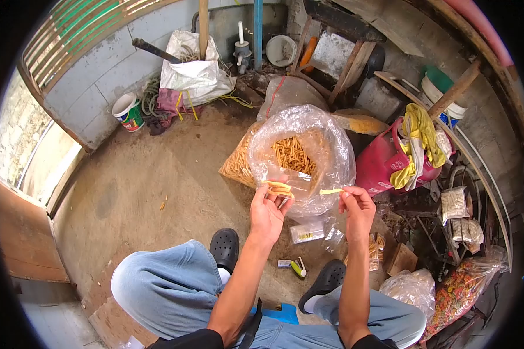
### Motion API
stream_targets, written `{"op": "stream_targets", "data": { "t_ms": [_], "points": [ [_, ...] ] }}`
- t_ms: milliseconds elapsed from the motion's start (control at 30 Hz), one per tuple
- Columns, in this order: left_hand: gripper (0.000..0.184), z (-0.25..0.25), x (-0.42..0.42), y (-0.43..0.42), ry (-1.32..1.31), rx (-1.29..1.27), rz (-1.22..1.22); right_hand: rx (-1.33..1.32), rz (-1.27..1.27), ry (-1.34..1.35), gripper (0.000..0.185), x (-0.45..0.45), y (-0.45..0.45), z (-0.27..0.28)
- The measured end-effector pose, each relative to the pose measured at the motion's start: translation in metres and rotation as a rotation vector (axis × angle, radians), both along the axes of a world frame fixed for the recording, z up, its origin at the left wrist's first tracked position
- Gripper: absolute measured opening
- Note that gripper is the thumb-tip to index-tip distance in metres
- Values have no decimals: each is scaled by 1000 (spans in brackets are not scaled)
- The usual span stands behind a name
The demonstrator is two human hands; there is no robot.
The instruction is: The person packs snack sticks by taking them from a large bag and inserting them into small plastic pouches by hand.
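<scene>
A large clear plastic bag full of brown stick snacks stands open in front of me. At its near left edge, my left hand is closed around a few pale orange snack sticks. Clear plastic shows beside those fingers, but I cannot tell whether they grip it. My right hand, at the near right edge, pinches one thin yellow stick pointing left. Below the hands, a pack of small clear bags and a green-and-white stapler lie on the floor.
A small box is beside the stapler. To the right stands a pink-red container draped with yellow cloth. Colourful snacks fill a bag at lower right. A white sack and a paint bucket stand along the wall.
</scene>
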State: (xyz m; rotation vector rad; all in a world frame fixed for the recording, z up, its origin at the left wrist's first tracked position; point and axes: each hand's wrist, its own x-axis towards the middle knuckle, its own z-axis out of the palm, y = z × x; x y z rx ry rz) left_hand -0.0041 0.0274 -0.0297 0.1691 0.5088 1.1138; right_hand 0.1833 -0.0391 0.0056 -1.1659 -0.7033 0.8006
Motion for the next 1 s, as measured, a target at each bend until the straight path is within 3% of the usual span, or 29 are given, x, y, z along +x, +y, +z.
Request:
{"op": "stream_targets", "data": {
  "t_ms": [67, 367, 433, 500, 567, 700, 767, 900, 1000],
  "points": [
    [20, 7, 1, -5, -13, 13, -28, -36, -14, -156, 11, -8, -6, 10],
    [29, 29, 11, -27, 30, 127, -123, -68, -93, -148, 14, -52, -12, 14],
    [30, 36, 13, -33, 35, 148, -142, 70, -106, -159, 14, -57, -10, 9],
    [31, 39, 14, -38, 41, 166, -159, 51, -84, -221, 14, -56, -16, 11],
    [32, 41, 15, -40, 47, 191, -166, 18, -199, -454, 14, -55, -17, 9],
    [32, 46, 15, -43, 50, 217, -175, 98, -188, -479, 16, -54, -18, 11],
    [32, 50, 15, -45, 60, 220, -193, 59, -26, -192, 16, -56, -19, 20],
    [30, 51, 15, -46, 48, 244, -203, 42, -6, -160, 14, -56, -22, 23],
    [30, 51, 12, -45, 42, 273, -273, -38, 2, 18, 12, -53, -24, 20]
  ]
}}
